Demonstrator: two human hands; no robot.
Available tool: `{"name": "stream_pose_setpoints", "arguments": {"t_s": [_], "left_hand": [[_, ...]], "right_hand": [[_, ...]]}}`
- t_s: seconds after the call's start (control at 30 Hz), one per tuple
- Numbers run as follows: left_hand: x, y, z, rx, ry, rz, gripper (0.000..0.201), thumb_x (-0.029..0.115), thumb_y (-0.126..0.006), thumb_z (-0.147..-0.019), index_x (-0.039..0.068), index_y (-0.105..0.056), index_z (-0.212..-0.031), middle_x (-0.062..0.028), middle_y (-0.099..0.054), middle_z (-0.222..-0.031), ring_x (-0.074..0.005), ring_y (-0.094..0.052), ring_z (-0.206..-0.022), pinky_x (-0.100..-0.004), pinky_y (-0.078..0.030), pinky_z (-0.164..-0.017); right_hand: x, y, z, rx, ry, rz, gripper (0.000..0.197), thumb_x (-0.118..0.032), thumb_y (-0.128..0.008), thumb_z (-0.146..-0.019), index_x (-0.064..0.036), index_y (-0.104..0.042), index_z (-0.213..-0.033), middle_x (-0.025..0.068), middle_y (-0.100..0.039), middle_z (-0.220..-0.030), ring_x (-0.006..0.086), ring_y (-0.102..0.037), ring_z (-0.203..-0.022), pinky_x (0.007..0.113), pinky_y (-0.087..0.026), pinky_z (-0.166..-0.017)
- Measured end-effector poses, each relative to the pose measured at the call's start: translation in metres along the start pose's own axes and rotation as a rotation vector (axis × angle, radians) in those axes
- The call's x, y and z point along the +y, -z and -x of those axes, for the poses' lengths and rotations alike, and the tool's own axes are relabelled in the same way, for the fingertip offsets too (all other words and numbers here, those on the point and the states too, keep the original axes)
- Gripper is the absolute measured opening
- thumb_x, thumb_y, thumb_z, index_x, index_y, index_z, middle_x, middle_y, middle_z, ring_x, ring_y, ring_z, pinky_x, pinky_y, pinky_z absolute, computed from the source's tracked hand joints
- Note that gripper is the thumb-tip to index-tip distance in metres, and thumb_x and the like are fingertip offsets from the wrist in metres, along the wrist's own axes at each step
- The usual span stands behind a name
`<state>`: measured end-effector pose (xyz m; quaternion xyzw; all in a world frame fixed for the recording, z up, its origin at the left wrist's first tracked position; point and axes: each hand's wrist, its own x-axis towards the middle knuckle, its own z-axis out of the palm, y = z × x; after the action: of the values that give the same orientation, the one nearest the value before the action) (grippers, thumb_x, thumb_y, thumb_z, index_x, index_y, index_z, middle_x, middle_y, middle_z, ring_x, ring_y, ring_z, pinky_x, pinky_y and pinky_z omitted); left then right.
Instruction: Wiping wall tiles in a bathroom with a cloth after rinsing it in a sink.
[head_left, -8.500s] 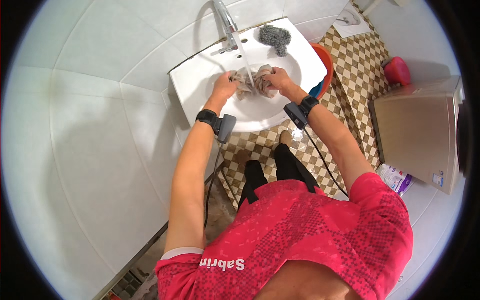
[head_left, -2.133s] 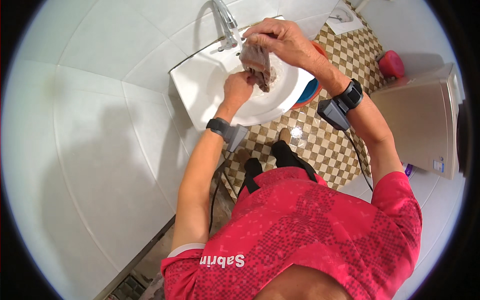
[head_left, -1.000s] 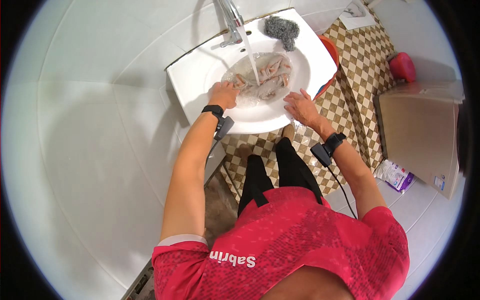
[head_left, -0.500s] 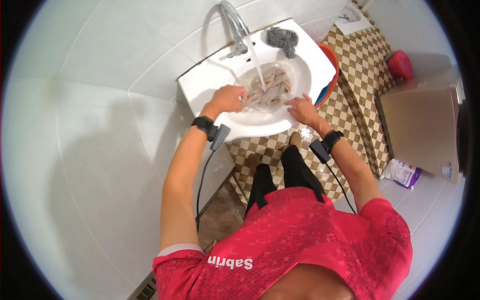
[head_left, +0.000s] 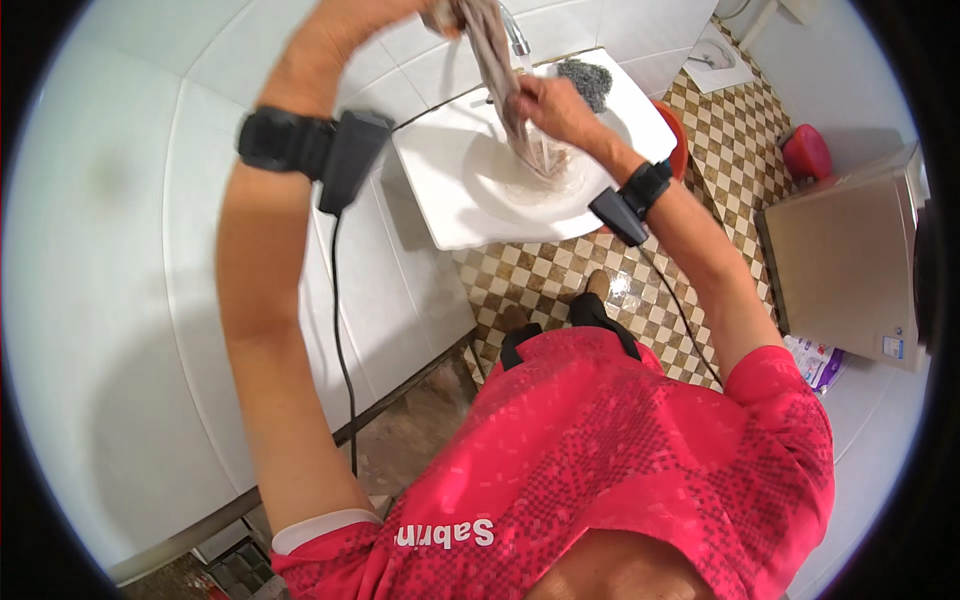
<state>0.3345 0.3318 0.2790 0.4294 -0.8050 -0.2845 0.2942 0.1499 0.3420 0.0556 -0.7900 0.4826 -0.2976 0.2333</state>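
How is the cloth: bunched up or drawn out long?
Drawn out long: the cloth runs as a narrow strip from the raised left hand, past the right hand, into the sink.

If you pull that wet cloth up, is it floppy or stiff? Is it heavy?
Probably floppy: the cloth hangs in a long, narrow strip below the left hand. Likely heavy for its size, since its lower end looks dipped in water in the sink. Maybe slippery too, being wet.
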Motion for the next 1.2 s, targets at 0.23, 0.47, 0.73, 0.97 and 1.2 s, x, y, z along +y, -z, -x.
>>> {"name": "stream_pose_setpoints", "arguments": {"t_s": [0.23,0.47,0.73,0.97,1.2], "left_hand": [[0.026,0.059,0.019,0.303,0.011,-0.104,0.025,0.009,-0.061,-0.076,0.0,-0.06,-0.099,-0.0127,-0.064,-0.091,-0.0198,-0.062,-0.081,-0.0324,-0.052,-0.073],[-0.115,-0.02,0.047,0.078,0.286,-0.218,0.037,0.022,-0.073,-0.071,0.004,-0.066,-0.102,-0.0021,-0.06,-0.069,-0.0072,-0.053,-0.059,-0.023,-0.044,-0.051],[-0.211,-0.183,0.058,0.004,0.647,-0.438,0.034,0.033,-0.068,-0.072,0.013,-0.061,-0.097,-0.013,-0.067,-0.083,-0.0314,-0.065,-0.081,-0.0404,-0.051,-0.073],[-0.26,-0.282,0.079,-0.467,0.479,-0.617,0.049,0.017,-0.07,-0.07,0.019,-0.056,-0.117,-0.0072,-0.047,-0.13,-0.028,-0.046,-0.119,-0.042,-0.041,-0.094],[-0.301,-0.331,0.087,-0.568,0.231,-0.819,0.057,0.02,-0.07,-0.072,0.01,-0.05,-0.125,-0.0076,-0.045,-0.134,-0.0284,-0.04,-0.126,-0.0428,-0.03,-0.104]], "right_hand": [[-0.023,0.107,-0.02,0.281,0.311,0.196,0.027,-0.01,-0.052,-0.087,-0.0087,-0.062,-0.111,0.0146,-0.065,-0.08,0.0272,-0.064,-0.068,0.035,-0.052,-0.067],[0.047,0.088,0.003,0.201,0.217,0.226,0.026,-0.006,-0.053,-0.084,-0.0079,-0.063,-0.107,0.0159,-0.065,-0.085,0.0305,-0.063,-0.079,0.038,-0.051,-0.072],[0.165,-0.026,0.063,-0.033,-0.052,0.128,0.019,-0.006,-0.052,-0.084,-0.0049,-0.065,-0.098,0.02,-0.056,-0.092,0.0375,-0.057,-0.083,0.043,-0.048,-0.077],[0.193,-0.081,0.081,-0.291,-0.051,0.104,0.019,-0.004,-0.051,-0.083,-0.0025,-0.063,-0.097,0.0206,-0.057,-0.097,0.0381,-0.057,-0.09,0.041,-0.046,-0.083],[0.176,-0.058,0.084,-0.332,-0.026,0.089,0.02,-0.006,-0.049,-0.085,-0.0016,-0.061,-0.1,0.0188,-0.057,-0.11,0.0363,-0.057,-0.096,0.041,-0.047,-0.083]]}}
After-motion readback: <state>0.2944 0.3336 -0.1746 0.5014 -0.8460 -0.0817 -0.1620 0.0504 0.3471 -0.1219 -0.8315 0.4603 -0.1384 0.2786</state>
